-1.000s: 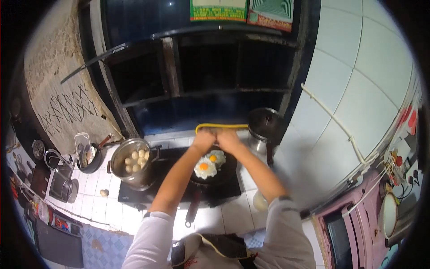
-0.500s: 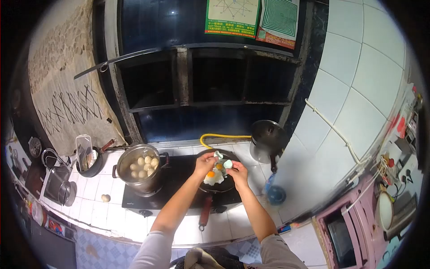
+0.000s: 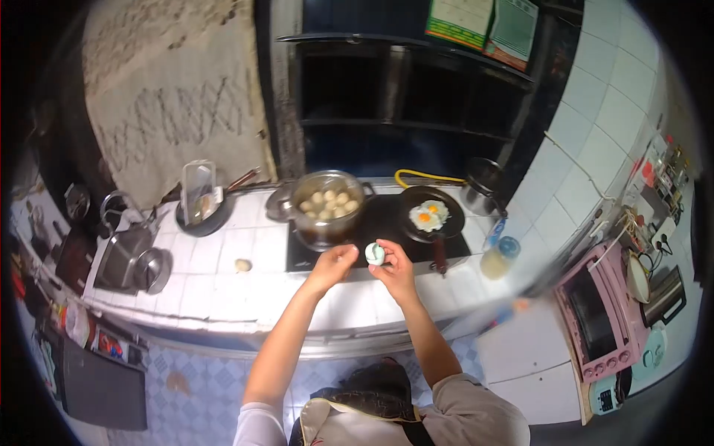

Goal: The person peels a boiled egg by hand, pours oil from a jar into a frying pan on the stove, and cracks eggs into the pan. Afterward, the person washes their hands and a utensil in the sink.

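My right hand [image 3: 396, 273] pinches a pale blue-green eggshell [image 3: 375, 254] in front of the stove. One shell half seems to be nested in the other. Close on its left is my left hand [image 3: 333, 267], fingers curled together and nothing visible in them. Two eggs [image 3: 429, 216] with orange yolks and white edges lie in the black frying pan [image 3: 459, 222] on the right of the cooktop [image 3: 383, 215]. Its handle points towards me.
A steel pot [image 3: 321, 232] of round pale items stands on the cooktop's left. One similar item [image 3: 242, 265] sits on the tiled counter [image 3: 201, 286]. Farther left are a dark pan [image 3: 203, 224] and a sink [image 3: 123, 256]. At right are a dark pot [image 3: 482, 186], a jar [image 3: 500, 260] and a pink oven [image 3: 595, 312].
My hands have drawn back from over the frying pan, leftward and nearer to me. The shell halves, one in each hand before, are now together in my right hand. My view has turned left.
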A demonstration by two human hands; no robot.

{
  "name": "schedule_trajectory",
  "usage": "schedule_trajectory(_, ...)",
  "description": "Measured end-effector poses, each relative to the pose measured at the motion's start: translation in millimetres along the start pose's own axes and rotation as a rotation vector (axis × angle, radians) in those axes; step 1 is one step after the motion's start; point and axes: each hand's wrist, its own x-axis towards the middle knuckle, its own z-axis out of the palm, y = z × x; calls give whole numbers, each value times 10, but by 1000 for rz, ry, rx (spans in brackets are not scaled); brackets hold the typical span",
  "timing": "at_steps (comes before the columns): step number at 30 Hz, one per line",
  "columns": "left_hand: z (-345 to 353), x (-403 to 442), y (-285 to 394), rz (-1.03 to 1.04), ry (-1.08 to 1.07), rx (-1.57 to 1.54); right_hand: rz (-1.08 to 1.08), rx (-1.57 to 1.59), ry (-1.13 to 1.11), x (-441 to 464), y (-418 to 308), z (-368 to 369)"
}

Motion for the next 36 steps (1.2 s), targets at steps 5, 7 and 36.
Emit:
schedule_trajectory(5,-672,-706,-415,-172,15,-595,-91,-430,-280,-467,44,1082)
schedule_trajectory(7,-875,-983,-572,-164,178,-523,-184,-550,-357,-630,86,1502)
schedule_trajectory(36,-8132,-5623,-2347,-161,1346,-1032,-210,-544,-1230,-1100,1700,8300)
